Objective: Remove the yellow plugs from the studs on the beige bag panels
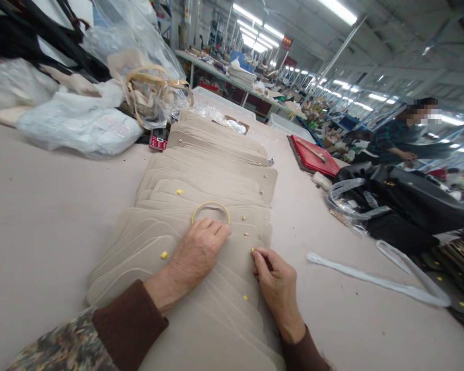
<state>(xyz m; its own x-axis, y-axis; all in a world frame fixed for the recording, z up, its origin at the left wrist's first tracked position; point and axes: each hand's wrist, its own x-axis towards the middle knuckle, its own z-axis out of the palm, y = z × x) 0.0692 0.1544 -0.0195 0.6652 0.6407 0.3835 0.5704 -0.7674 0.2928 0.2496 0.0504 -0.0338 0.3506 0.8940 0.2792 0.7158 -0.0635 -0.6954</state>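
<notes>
left hand (201,246) closed on yellow ring (212,203); right hand (276,275) in pinch on yellow bit (252,250)

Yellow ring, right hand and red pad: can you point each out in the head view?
Yellow ring (211,203): head view, top of its rim.
Right hand (275,275): head view, back of the hand.
Red pad (311,161): head view, its red top face.

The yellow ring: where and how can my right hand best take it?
I'd pinch the ring on its arc's right side, the right hand coming from the right: it looks thin and bare there, while the left hand covers the near part.
</notes>
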